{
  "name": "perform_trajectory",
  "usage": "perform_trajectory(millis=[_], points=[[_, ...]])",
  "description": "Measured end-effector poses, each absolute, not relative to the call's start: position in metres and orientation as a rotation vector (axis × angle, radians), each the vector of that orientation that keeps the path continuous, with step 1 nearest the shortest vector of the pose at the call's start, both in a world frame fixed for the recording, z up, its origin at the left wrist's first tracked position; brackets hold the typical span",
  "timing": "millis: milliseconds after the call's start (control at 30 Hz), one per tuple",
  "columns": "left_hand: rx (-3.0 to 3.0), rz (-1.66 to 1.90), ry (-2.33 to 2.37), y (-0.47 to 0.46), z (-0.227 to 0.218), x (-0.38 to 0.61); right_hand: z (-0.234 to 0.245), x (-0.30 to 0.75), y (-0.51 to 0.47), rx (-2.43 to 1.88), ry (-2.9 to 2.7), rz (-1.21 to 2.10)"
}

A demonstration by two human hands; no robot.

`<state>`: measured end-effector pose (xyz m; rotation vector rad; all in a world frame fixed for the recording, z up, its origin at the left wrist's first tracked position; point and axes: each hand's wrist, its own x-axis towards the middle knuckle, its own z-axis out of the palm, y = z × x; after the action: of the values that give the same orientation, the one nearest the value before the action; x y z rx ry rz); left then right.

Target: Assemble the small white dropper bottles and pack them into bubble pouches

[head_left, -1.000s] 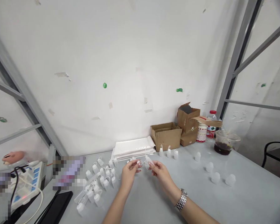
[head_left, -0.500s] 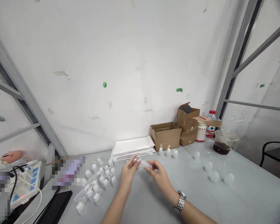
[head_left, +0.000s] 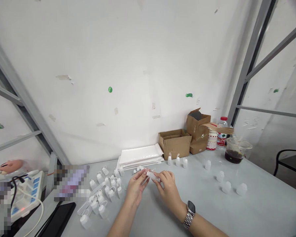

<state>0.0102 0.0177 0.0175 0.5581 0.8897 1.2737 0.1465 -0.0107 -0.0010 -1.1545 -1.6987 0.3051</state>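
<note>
Both of my hands meet over the grey table (head_left: 212, 210) on one small clear plastic bottle (head_left: 153, 175). My right hand (head_left: 168, 189), with a metal watch on the wrist, wraps its fingers round the bottle's body. My left hand (head_left: 136, 185) pinches the bottle's left end, where its cap sits. A cluster of several small white bottles with looped caps (head_left: 106, 192) lies just left of my left hand.
A stack of white sheets (head_left: 140, 154) lies behind my hands. Cardboard boxes (head_left: 175, 142), a drinks bottle (head_left: 222, 131) and a bowl of dark liquid (head_left: 236, 150) stand at the back right. Loose bottles (head_left: 226, 187) dot the right side. A power strip (head_left: 27, 194) and black phone (head_left: 59, 220) sit at the left.
My hands have closed in on each other and dropped a little. The bottle has gone from upright in my right hand to lying level between both hands. My right wrist has rolled over.
</note>
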Motion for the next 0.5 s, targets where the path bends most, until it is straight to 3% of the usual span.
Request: perform_trajectory(millis=[267, 500], points=[[0.887, 1.331, 0.967, 0.021, 0.016, 0.009, 0.002, 0.143, 0.002, -1.148, -1.288, 1.228], [1.045, 1.230, 0.911, 0.024, 0.023, 0.002, 0.007, 0.148, 0.002, -0.938, -1.133, 1.648]])
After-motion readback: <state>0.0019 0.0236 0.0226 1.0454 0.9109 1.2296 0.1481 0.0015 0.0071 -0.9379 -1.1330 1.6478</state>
